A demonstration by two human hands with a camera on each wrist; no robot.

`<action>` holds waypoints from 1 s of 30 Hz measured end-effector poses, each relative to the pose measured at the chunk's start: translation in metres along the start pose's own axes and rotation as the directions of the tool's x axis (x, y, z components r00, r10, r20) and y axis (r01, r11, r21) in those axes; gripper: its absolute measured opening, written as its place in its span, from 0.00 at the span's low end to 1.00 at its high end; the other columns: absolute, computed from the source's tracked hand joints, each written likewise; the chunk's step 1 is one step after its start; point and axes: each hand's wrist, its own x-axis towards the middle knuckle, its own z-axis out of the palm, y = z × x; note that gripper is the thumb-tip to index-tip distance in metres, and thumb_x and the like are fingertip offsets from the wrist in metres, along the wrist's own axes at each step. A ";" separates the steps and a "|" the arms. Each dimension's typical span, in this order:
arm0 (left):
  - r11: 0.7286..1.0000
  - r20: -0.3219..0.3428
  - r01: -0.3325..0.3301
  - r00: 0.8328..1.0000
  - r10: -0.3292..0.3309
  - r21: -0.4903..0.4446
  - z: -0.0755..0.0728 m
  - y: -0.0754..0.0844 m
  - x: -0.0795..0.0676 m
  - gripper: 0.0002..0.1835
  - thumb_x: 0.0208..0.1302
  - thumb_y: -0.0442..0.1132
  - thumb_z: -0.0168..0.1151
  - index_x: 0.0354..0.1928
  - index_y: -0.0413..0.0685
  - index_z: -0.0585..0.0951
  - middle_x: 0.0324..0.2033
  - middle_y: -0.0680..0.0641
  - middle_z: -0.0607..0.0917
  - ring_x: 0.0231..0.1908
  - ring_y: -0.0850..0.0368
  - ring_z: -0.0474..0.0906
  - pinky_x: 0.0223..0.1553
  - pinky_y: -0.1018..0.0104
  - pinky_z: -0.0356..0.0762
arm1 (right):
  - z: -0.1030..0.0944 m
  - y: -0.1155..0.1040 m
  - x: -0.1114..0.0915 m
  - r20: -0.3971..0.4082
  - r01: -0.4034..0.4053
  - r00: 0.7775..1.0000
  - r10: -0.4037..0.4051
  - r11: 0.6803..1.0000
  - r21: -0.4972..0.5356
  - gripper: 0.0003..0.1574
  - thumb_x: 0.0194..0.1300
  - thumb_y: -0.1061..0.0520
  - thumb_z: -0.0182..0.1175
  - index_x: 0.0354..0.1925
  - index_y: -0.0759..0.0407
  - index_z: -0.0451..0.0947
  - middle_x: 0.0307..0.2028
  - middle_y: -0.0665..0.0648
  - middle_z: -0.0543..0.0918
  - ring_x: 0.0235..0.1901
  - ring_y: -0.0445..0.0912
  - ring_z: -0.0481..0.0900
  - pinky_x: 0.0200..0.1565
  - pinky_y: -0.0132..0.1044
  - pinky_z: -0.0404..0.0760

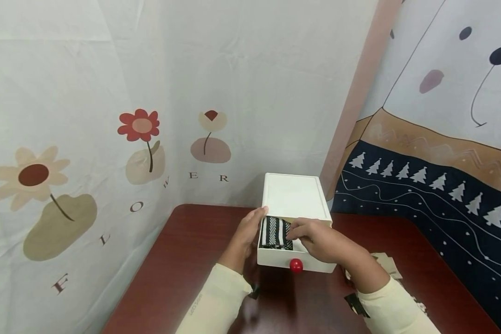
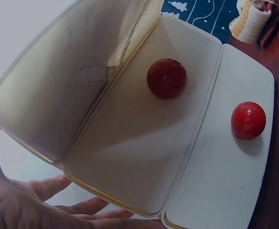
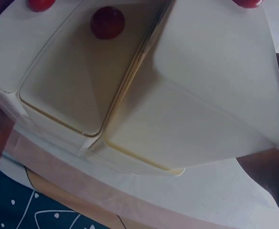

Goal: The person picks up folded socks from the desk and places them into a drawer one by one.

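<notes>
A white drawer unit (image 1: 294,195) stands on the table with its top drawer (image 1: 275,256) pulled out. In the drawer's left part lies a folded black-and-white striped cloth (image 1: 275,233). My right hand (image 1: 317,237) reaches in over the drawer, its bent fingers pinching the cloth's right edge. My left hand (image 1: 250,228) rests along the unit's left side, thumb near the top edge. In the left wrist view its fingers (image 2: 89,206) lie straight beside the unit's wall. The right wrist view shows the unit's fronts, with the right hand's fingers out of sight.
Two lower drawers carry red round knobs (image 2: 167,78); the pulled-out drawer has a red knob (image 1: 296,265) too. Beige folded fabric (image 1: 386,265) lies on the dark red table (image 1: 183,260), right of the unit, partly behind my right arm. Printed curtains (image 1: 250,93) hang behind.
</notes>
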 end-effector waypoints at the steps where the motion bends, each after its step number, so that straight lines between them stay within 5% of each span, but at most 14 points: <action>1: 1.000 -0.001 -0.002 1.000 0.002 0.004 0.000 0.000 0.000 0.39 0.76 0.65 0.60 0.79 0.49 0.74 0.70 0.36 0.82 0.71 0.39 0.75 0.73 0.29 0.70 | -0.001 0.000 -0.001 -0.002 0.000 1.000 0.000 1.000 0.005 0.24 0.75 0.74 0.56 0.51 0.55 0.93 0.51 0.56 0.90 0.48 0.46 0.86 0.51 0.39 0.89; 10: 1.000 0.006 0.000 1.000 0.000 -0.007 0.000 -0.002 0.001 0.40 0.76 0.65 0.60 0.79 0.49 0.73 0.67 0.36 0.84 0.68 0.41 0.77 0.71 0.32 0.72 | -0.018 0.014 -0.030 -0.192 0.062 0.980 -0.050 0.996 0.057 0.27 0.70 0.78 0.56 0.47 0.51 0.92 0.49 0.51 0.92 0.48 0.44 0.86 0.53 0.35 0.88; 19: 1.000 0.000 -0.006 1.000 0.006 -0.012 0.000 -0.002 0.004 0.40 0.76 0.65 0.60 0.79 0.48 0.73 0.70 0.35 0.81 0.71 0.39 0.74 0.74 0.30 0.68 | -0.030 0.037 -0.070 -0.447 0.122 0.886 -0.125 0.992 -0.034 0.29 0.65 0.82 0.61 0.44 0.50 0.91 0.48 0.52 0.90 0.42 0.40 0.83 0.43 0.20 0.83; 25: 1.000 0.003 0.004 1.000 -0.004 -0.014 0.000 -0.002 0.004 0.40 0.76 0.65 0.60 0.79 0.49 0.73 0.70 0.35 0.81 0.71 0.39 0.74 0.74 0.28 0.67 | -0.027 0.057 -0.098 -0.509 0.040 0.858 -0.070 0.997 -0.069 0.29 0.61 0.82 0.65 0.41 0.49 0.90 0.51 0.54 0.87 0.49 0.33 0.79 0.46 0.16 0.80; 30: 1.000 0.001 0.001 1.000 -0.001 -0.006 0.000 -0.003 0.005 0.40 0.77 0.65 0.60 0.80 0.48 0.73 0.70 0.35 0.81 0.72 0.38 0.73 0.74 0.27 0.66 | -0.025 0.073 -0.127 -0.463 -0.137 0.881 0.097 0.989 -0.053 0.23 0.65 0.75 0.70 0.44 0.47 0.89 0.55 0.52 0.85 0.53 0.22 0.71 0.43 0.27 0.86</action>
